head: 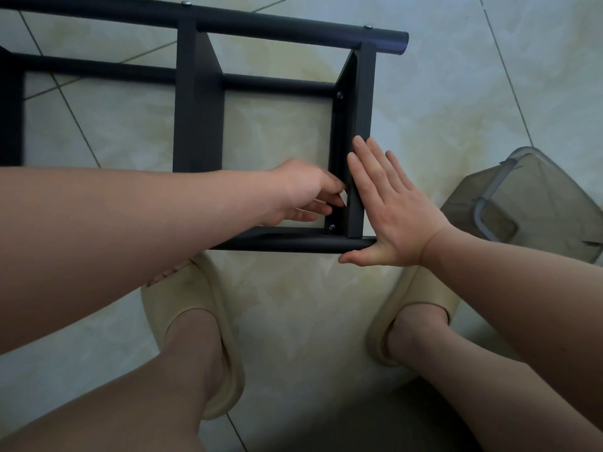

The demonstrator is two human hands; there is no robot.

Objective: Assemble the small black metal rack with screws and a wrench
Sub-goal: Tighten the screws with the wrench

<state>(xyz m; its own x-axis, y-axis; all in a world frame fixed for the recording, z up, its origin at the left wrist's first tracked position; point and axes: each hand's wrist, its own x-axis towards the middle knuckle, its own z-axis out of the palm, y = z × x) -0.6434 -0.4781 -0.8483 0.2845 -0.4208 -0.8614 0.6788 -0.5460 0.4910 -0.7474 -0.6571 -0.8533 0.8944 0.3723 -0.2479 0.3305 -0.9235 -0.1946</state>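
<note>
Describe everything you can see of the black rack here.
The rack is matt black, seemingly painted metal, lying on the tiled floor. Round tubes run lengthwise, joined by flat cross panels; its left part runs out of view. Silver screws sit in the far tube and inside the end panel. The right hand presses flat against that panel's outside; the left hand reaches inside it, fingers curled, what they hold unclear.

Rack [198,125]: black metal tubes and flat bars, smooth matt coating. Screws [332,227]: bright bare metal, slightly shiny. Floor [456,109]: smooth pale tiles, marbled pattern, soft gloss. Slippers [182,295]: cream, matt, rubbery-looking. Bin [538,190]: translucent smoky plastic, smooth.
</note>
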